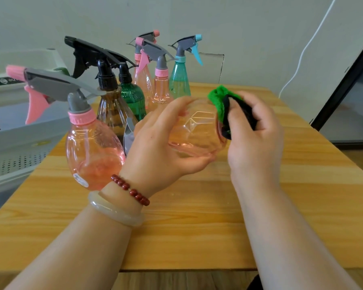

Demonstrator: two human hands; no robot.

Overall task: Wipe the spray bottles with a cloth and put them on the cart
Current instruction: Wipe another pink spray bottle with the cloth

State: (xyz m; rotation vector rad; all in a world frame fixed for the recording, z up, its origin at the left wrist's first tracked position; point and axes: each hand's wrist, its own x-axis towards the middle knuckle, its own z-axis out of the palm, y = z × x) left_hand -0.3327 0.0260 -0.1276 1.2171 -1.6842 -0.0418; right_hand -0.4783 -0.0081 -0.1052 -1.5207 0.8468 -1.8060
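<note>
Over the table (260, 206), clear pink bottle (197, 130) between left hand (155, 147) and cloth (220, 97)

- I have a single view, worn on the head, looking forward and down over the desk (270, 206).
- It sits close: both forearms (82, 248) cross the bottom edge, and the left hand (155, 147) and right hand (254, 139) fill the middle.
- The wide lens bends the edges; I see the far desk edge and the wall (71, 17) behind it in the upper part.
</note>
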